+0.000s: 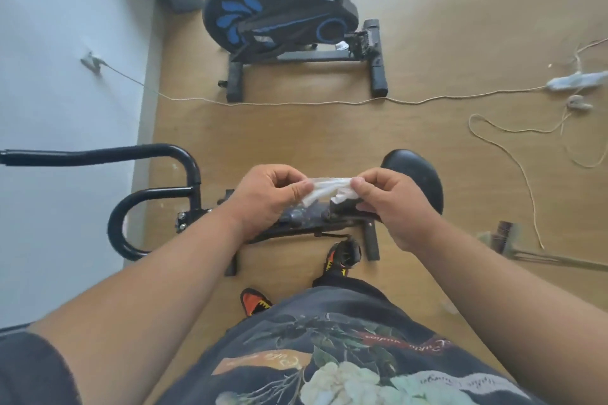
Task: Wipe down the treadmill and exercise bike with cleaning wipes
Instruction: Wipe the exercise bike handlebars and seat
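Here left hand and right hand each pinch an end of the wipe, stretching it flat, likely to unfold it before wiping the exercise bike.

Both hands pinch a white cleaning wipe btwn them, left hand & right hand, above a black exercise machine w/ round seat. Black-blue exercise bike stands further off on wood floor; white cord runs across.
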